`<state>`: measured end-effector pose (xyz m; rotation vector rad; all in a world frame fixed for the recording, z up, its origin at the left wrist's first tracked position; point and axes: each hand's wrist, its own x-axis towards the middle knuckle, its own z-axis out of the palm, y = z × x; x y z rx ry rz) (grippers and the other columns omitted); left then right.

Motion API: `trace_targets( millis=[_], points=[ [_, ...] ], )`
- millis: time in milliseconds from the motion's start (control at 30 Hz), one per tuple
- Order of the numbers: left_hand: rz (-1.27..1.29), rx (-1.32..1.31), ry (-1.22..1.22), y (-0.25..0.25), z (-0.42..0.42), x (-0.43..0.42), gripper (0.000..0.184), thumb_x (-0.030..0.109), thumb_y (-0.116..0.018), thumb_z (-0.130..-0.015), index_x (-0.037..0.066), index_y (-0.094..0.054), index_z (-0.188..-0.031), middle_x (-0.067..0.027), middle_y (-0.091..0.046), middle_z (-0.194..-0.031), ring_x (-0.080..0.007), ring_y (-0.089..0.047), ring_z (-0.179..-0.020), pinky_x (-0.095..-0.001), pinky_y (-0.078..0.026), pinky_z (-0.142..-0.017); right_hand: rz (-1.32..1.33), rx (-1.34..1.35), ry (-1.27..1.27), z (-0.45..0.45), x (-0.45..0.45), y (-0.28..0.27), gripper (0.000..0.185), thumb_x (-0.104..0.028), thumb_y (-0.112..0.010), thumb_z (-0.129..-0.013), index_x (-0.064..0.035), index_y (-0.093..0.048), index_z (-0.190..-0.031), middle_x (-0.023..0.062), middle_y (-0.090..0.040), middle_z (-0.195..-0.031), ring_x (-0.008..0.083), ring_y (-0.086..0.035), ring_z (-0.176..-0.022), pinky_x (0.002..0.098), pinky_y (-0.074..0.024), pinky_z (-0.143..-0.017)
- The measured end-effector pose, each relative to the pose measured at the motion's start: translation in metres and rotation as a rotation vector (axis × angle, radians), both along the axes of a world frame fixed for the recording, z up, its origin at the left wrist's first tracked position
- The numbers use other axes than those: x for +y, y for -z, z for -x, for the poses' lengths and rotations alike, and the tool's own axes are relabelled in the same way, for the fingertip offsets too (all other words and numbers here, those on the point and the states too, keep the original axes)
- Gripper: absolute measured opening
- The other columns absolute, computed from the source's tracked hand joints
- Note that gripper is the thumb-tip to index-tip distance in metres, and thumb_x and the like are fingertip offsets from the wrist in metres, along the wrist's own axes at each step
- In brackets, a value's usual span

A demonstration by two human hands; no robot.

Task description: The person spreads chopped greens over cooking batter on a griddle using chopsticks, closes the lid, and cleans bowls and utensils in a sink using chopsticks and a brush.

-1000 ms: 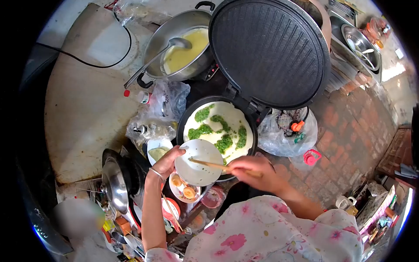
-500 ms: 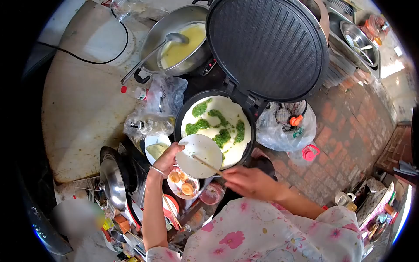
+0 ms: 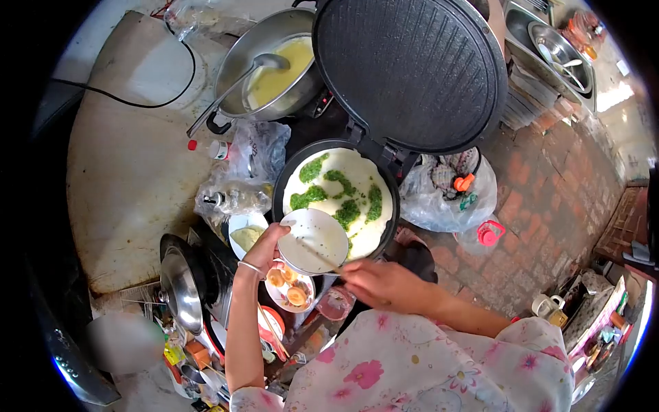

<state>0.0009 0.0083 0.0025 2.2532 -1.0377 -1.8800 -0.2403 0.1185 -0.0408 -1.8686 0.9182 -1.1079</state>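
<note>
My left hand (image 3: 264,248) grips the left rim of a white bowl (image 3: 321,230), tilted over the near edge of an electric griddle (image 3: 277,196). Small green specks cling to the bowl's inside. Closed around thin wooden chopsticks (image 3: 317,255), my right hand (image 3: 381,283) keeps their tips inside the bowl. A pale round of dough (image 3: 365,237) covers the griddle plate, with several patches of green paste (image 3: 313,198) on it. The ribbed black lid (image 3: 412,69) stands raised behind. Part of the dough is hidden by the bowl.
A steel pot (image 3: 228,72) holds yellow liquid and a ladle (image 3: 271,62). Below the bowl sits a plate (image 3: 294,307) of round brownish pieces. To the left are a white dish (image 3: 237,223) and a pan lid (image 3: 180,288); a plastic bag (image 3: 432,206) lies right.
The right hand has moved slightly left and the chopsticks reach lower in the bowl. The bowl remains above the griddle's near edge. The whole view has shifted a little.
</note>
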Motion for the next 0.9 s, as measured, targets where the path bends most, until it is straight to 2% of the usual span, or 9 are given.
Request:
trace_targets(
  millis=[100,133,200,333,400,467,533,667,900],
  points=[
    [0.016,0.007,0.012,-0.001,0.001,-0.001,0.033,0.040,-0.047,-0.079,0.016,-0.045,-0.101,0.0025,-0.049,-0.080,-0.0064,-0.045,-0.059,-0.0203,-0.032,-0.048,-0.013,-0.039,-0.010,-0.010,-0.006,0.006,0.013,-0.014,-0.052,-0.082,-0.0046,-0.044,-0.087,0.0107,-0.052,-0.090,0.0296,-0.058,-0.062,0.0368,-0.0481,-0.050],
    [0.019,-0.022,0.017,-0.001,-0.002,0.000,0.039,0.041,-0.047,-0.079,0.014,-0.046,-0.107,0.0020,-0.054,-0.084,-0.0067,-0.050,-0.064,-0.0215,-0.036,-0.050,-0.174,-0.002,0.016,-0.001,-0.010,0.004,0.015,-0.013,-0.053,-0.082,-0.0043,-0.043,-0.087,0.0112,-0.052,-0.090,0.0305,-0.058,-0.064,0.0372,-0.0476,-0.051],
    [0.027,-0.047,0.025,0.001,-0.005,-0.003,0.045,0.043,-0.046,-0.079,0.013,-0.048,-0.112,0.0015,-0.058,-0.087,-0.0071,-0.054,-0.069,-0.0227,-0.039,-0.051,-0.058,-0.093,0.034,0.000,-0.007,0.005,0.018,-0.006,-0.059,-0.079,-0.0020,-0.046,-0.091,0.0118,-0.056,-0.089,0.0286,-0.059,-0.068,0.0326,-0.0491,-0.056],
    [0.010,-0.019,0.011,0.003,-0.003,0.000,0.048,0.044,-0.046,-0.078,0.013,-0.047,-0.115,0.0012,-0.058,-0.090,-0.0074,-0.054,-0.070,-0.0218,-0.039,-0.051,-0.080,-0.071,-0.025,-0.007,-0.007,0.001,0.019,-0.004,-0.060,-0.078,-0.0020,-0.047,-0.092,0.0119,-0.057,-0.086,0.0270,-0.060,-0.069,0.0317,-0.0488,-0.057],
    [0.014,-0.061,0.013,0.001,-0.005,0.001,0.048,0.044,-0.047,-0.078,0.013,-0.047,-0.115,0.0009,-0.058,-0.092,-0.0076,-0.054,-0.071,-0.0218,-0.039,-0.051,-0.064,-0.188,0.159,-0.002,-0.016,0.014,0.022,-0.002,-0.061,-0.077,-0.0020,-0.047,-0.093,0.0123,-0.057,-0.088,0.0259,-0.060,-0.069,0.0308,-0.0485,-0.056],
    [0.028,0.023,-0.049,0.006,-0.008,0.002,0.048,0.044,-0.047,-0.078,0.014,-0.047,-0.115,0.0005,-0.059,-0.093,-0.0081,-0.054,-0.071,-0.0216,-0.038,-0.050,-0.150,-0.155,0.112,-0.003,-0.007,0.008,0.022,-0.001,-0.061,-0.077,-0.0019,-0.046,-0.094,0.0133,-0.056,-0.089,0.0253,-0.059,-0.069,0.0304,-0.0482,-0.056],
    [-0.009,0.045,-0.045,0.004,-0.008,0.001,0.047,0.044,-0.047,-0.078,0.014,-0.047,-0.114,0.0009,-0.059,-0.091,-0.0080,-0.054,-0.071,-0.0222,-0.039,-0.050,-0.106,-0.186,-0.018,-0.009,-0.003,-0.001,0.022,0.002,-0.060,-0.076,-0.0018,-0.047,-0.093,0.0138,-0.056,-0.086,0.0244,-0.060,-0.070,0.0297,-0.0481,-0.057],
    [0.011,0.046,-0.084,0.001,-0.012,0.001,0.046,0.043,-0.048,-0.078,0.014,-0.048,-0.113,0.0010,-0.059,-0.087,-0.0079,-0.054,-0.070,-0.0229,-0.038,-0.047,-0.109,-0.152,0.106,0.004,-0.007,0.013,0.022,0.000,-0.059,-0.078,-0.0019,-0.047,-0.096,0.0143,-0.057,-0.091,0.0273,-0.060,-0.075,0.0313,-0.0486,-0.061],
    [0.026,-0.025,-0.011,0.000,-0.008,0.000,0.046,0.043,-0.047,-0.077,0.013,-0.048,-0.113,-0.0003,-0.059,-0.084,-0.0093,-0.054,-0.065,-0.0246,-0.040,-0.045,-0.126,-0.219,0.029,0.012,-0.012,0.005,0.016,-0.002,-0.056,-0.080,-0.0011,-0.048,-0.094,0.0135,-0.056,-0.091,0.0295,-0.058,-0.078,0.0339,-0.0479,-0.065]
  ],
)
